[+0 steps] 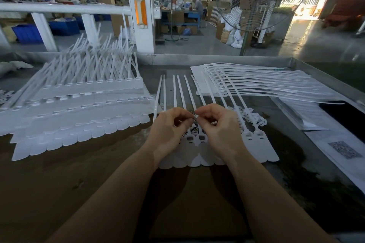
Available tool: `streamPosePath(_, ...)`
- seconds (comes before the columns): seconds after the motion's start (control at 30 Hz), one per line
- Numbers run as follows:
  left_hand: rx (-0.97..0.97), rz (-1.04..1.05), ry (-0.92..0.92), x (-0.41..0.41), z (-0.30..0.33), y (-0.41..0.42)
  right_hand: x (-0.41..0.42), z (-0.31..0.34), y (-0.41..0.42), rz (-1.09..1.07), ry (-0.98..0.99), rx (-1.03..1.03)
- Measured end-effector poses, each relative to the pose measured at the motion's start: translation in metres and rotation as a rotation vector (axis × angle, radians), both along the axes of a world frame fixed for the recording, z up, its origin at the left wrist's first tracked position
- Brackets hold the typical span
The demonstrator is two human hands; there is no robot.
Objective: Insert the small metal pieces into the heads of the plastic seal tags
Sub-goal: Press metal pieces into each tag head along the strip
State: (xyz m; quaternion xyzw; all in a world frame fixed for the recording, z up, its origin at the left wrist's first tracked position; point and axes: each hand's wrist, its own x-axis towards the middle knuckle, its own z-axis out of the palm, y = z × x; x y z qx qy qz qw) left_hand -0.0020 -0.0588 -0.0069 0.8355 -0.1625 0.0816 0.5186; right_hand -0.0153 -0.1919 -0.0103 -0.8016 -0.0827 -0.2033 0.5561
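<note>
Now left hand (167,124) and right hand (215,122) pinch small metal piece (194,117) together at frame centre, orienting it above tag heads (201,137) for insertion.

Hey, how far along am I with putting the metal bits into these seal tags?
Hard to say what's finished: the big stack on the left and the fanned pile at the right can't be told apart as filled or unfilled. In hand: your left hand and right hand pinch a small metal piece over the row of tags in front of you. Two heads there show open slots, so that row remains.
</note>
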Motion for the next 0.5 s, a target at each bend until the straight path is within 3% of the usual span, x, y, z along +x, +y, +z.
streamPosePath(0.5,-0.044,-0.013,0.024,-0.0022,0.0013,0.0005,-0.0029,0.0021,0.0002,0.02,0.036,0.065)
